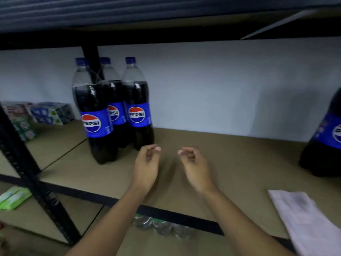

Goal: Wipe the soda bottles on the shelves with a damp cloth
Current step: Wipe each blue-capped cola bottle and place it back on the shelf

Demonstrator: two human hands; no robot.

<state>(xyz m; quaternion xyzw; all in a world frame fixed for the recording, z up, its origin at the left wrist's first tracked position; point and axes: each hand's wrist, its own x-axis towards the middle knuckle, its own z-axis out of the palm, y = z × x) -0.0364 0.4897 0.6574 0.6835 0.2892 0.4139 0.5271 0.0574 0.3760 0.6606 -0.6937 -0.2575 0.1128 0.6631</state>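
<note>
Left hand (146, 169) and right hand (195, 169) hover side by side, fingers loosely curled, holding nothing, over one brown board shelf (230, 159). Just beyond the left hand stand three dark plastic Pepsi bottles (137, 108) with blue caps. A fourth bottle (326, 141) stands well right of the right hand, and one pale folded cloth (302, 218) lies nearer on that side.

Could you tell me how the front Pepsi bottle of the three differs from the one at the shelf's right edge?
The front bottle shows whole, blue cap included; the right-edge bottle is cut off by the frame, cap unseen. The front bottle stands close against two others; the right-edge bottle stands alone, nearer the cloth. Both hold dark cola and wear blue Pepsi labels.
</note>
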